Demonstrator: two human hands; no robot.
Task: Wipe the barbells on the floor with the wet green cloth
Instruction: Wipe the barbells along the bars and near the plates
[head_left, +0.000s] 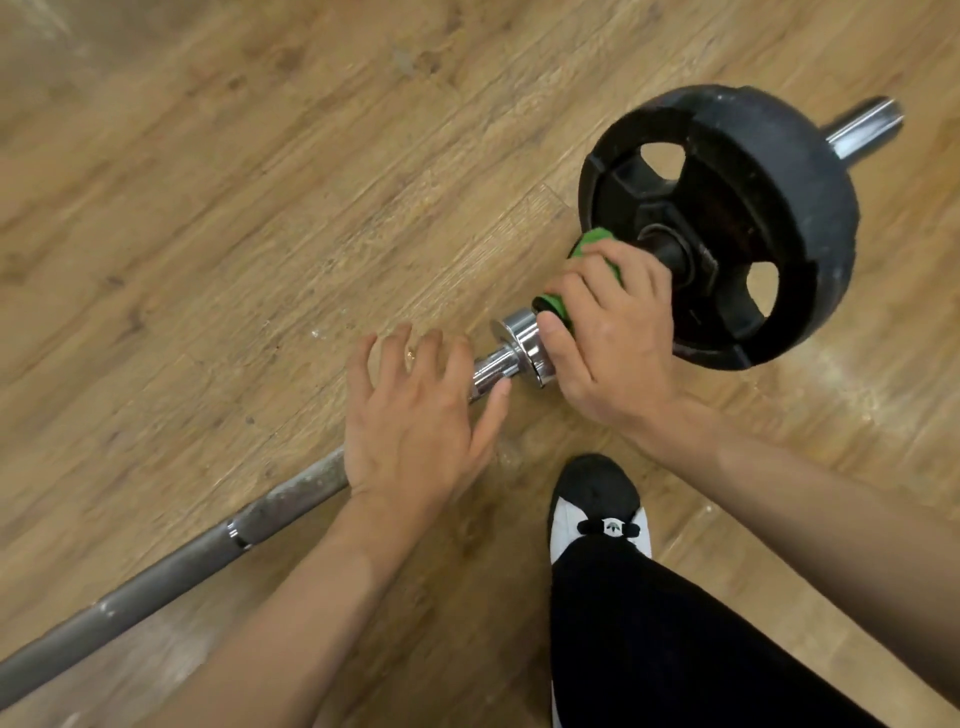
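Green cloth (590, 243) wraps barbell (519, 332) inside right grip (608, 332), just beside weight plate (727, 208).

I'm seeing a green cloth (589, 243), a black plate (810, 218), a grey bar (156, 587). The floor (260, 208) is showing tan wood-grain.

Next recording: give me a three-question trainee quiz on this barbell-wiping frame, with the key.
1. True or false: the left hand holds the green cloth.
2. The right hand grips the cloth around the barbell between the chrome collar and: A) the black weight plate; B) a bucket; C) a bench.
3. Fill in: the barbell lies on a ____ floor.
Key: 1 false; 2 A; 3 wooden.
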